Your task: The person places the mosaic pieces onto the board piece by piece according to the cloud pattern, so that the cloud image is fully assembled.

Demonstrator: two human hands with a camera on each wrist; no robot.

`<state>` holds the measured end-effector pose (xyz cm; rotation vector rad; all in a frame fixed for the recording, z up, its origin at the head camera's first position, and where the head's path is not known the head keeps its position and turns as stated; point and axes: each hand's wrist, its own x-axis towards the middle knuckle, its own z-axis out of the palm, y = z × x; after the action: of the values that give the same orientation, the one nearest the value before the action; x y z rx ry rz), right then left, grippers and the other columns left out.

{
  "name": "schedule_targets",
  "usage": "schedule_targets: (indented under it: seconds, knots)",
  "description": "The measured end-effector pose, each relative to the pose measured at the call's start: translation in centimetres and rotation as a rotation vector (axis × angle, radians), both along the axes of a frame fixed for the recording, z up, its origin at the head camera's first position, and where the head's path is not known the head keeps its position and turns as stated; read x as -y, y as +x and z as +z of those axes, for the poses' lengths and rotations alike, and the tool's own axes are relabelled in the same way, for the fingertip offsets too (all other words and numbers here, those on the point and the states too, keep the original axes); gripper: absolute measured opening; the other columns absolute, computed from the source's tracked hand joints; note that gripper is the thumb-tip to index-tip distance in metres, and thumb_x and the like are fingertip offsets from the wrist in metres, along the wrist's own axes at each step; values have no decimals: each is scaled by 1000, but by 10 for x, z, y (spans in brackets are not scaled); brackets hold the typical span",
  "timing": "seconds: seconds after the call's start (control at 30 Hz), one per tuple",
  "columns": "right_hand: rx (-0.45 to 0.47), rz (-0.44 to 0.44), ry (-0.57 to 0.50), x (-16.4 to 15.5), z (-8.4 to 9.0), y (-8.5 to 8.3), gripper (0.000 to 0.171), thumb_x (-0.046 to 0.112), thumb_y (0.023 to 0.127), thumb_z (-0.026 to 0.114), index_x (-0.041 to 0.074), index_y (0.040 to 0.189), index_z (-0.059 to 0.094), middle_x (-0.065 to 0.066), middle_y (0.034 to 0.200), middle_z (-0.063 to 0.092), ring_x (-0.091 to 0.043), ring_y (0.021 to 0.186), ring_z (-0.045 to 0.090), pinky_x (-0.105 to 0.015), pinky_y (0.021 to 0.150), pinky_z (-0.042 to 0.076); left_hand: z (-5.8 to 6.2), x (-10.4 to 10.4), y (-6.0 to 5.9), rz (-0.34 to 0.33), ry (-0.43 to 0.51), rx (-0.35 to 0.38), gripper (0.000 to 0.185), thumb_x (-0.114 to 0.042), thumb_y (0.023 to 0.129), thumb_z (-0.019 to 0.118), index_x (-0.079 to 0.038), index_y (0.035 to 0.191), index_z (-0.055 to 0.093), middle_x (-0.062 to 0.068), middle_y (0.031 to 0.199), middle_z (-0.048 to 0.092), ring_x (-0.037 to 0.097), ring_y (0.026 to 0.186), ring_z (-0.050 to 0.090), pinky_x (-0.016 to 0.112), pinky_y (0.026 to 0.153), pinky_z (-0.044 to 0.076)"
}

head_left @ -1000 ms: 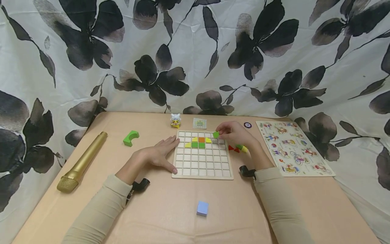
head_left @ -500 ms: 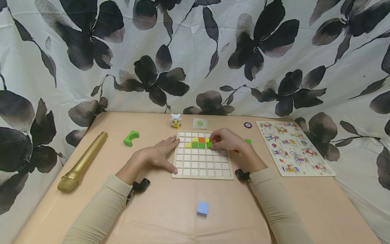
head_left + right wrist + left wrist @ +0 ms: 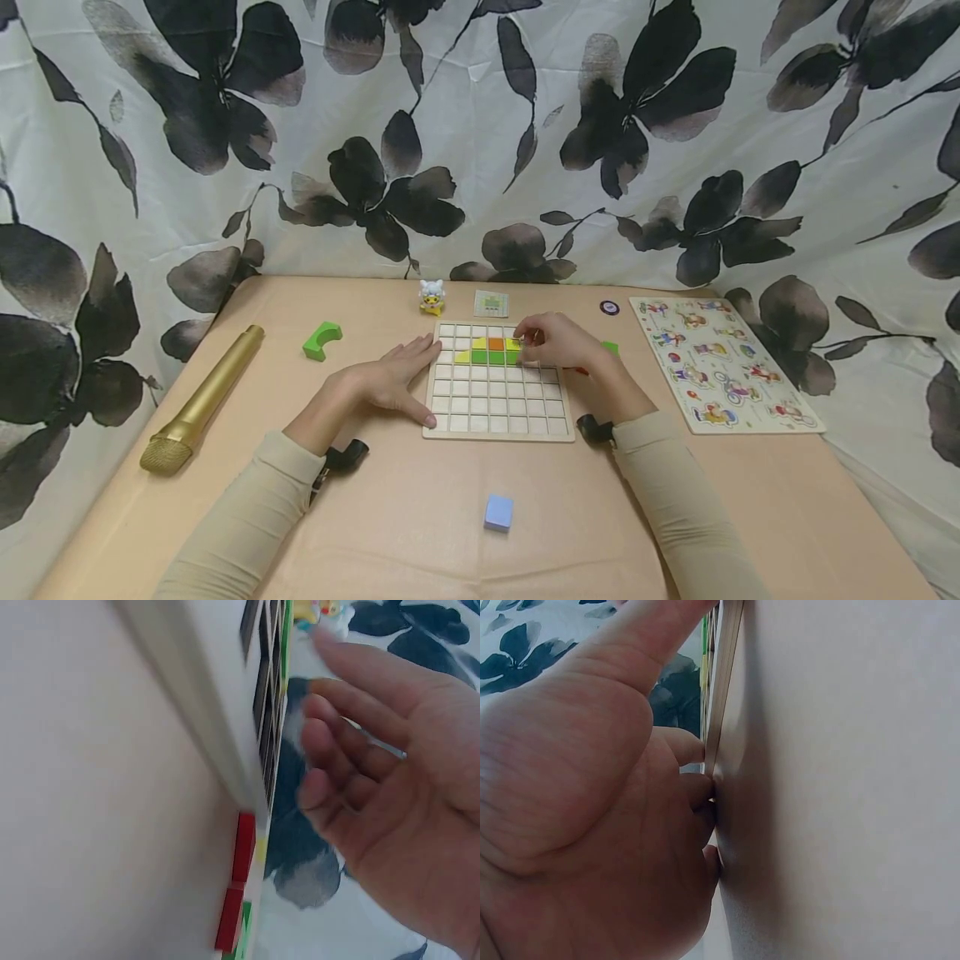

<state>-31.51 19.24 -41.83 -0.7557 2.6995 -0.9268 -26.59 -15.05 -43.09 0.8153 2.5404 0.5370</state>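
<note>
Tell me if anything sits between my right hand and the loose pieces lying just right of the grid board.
Nothing visible does. The right hand is over the far right part of the grid board, and the loose green piece and red pieces lie on bare table just past the board's right edge.

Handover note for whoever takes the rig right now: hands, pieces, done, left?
Left hand: open, fingers flat against the left edge of the wooden grid board, steadying it.
Right hand: open over the board's upper right, fingertips at the green tile in the third row; not gripping it, per the right wrist view.
Done: yellow, orange and green tiles fill a small patch in the second and third rows.
Left: most cells are bare. Loose pieces wait right of the board: red tiles and a green one. The pattern card lies behind the board.
</note>
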Motion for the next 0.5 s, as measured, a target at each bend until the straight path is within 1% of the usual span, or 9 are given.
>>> schedule_targets:
  seconds: [0.07, 0.13, 0.23, 0.3, 0.4, 0.5]
  knots:
    - [-53, -51, -8, -7, 1, -3, 37, 20, 95, 78, 5, 128, 70, -10, 109, 68, -24, 93, 58, -33, 77, 50, 1, 0, 0, 1, -1, 4, 137, -68, 72, 86, -9, 168, 9, 15, 176, -5, 35, 163, -4, 54, 133, 4]
    - [-90, -122, -26, -15, 2, -6, 42, 23, 98, 74, 6, 135, 66, -14, 122, 66, -27, 99, 58, -36, 79, 51, 2, 0, 0, 4, -2, 10, 137, -68, 71, 86, -10, 168, 9, 14, 176, -6, 34, 163, -5, 54, 133, 4]
    - [-109, -222, -69, -29, -1, -12, 46, 24, 101, 70, 7, 143, 61, -18, 138, 60, -31, 109, 56, -41, 84, 52, 1, 0, 0, 5, -2, 10, 138, -68, 71, 86, -9, 168, 9, 14, 176, -6, 35, 163, -4, 54, 133, 4]
    - [-110, -269, -97, -38, -3, -15, 47, 23, 102, 67, 8, 146, 58, -19, 143, 57, -35, 116, 55, -47, 90, 52, -1, 1, -1, 4, 0, 7, 138, -69, 71, 86, -9, 168, 9, 14, 176, -6, 35, 163, -4, 54, 133, 4]
    - [-109, -305, -119, -49, -7, -19, 48, 20, 104, 64, 7, 150, 54, -21, 149, 53, -41, 126, 52, -56, 98, 51, -2, 1, -1, 2, 3, 4, 137, -69, 71, 85, -9, 168, 9, 15, 176, -6, 35, 163, -4, 54, 133, 4]
    - [-92, -297, -113, -55, -10, -21, 49, 16, 105, 61, 5, 151, 52, -22, 153, 50, -44, 131, 50, -61, 105, 49, -1, 1, 0, 0, 1, 5, 137, -69, 71, 85, -9, 168, 9, 14, 176, -6, 34, 163, -5, 53, 133, 3]
